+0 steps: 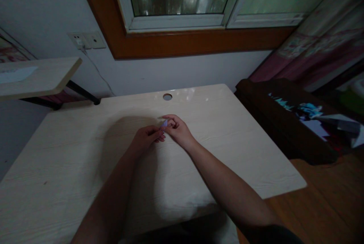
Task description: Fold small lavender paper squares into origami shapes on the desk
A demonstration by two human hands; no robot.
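Note:
Between my two hands is a small piece of light purple folded paper [165, 123], mostly covered by the fingers. My left hand [148, 137] pinches its lower left side between thumb and fingers. From the right, my right hand [178, 128] grips it too, its thumb against the piece and its index finger stretched out above. Both hands are close together over the pale wooden desk [210, 122]. The exact shape of the paper is too small and hidden to make out.
A round cable hole [167, 97] lies near the desk's back edge. On the left stands a raised shelf [57, 73] on black legs. A cord [98, 70] hangs from a wall socket [87, 41]. At right, a dark brown bench [273, 122] bears several loose items.

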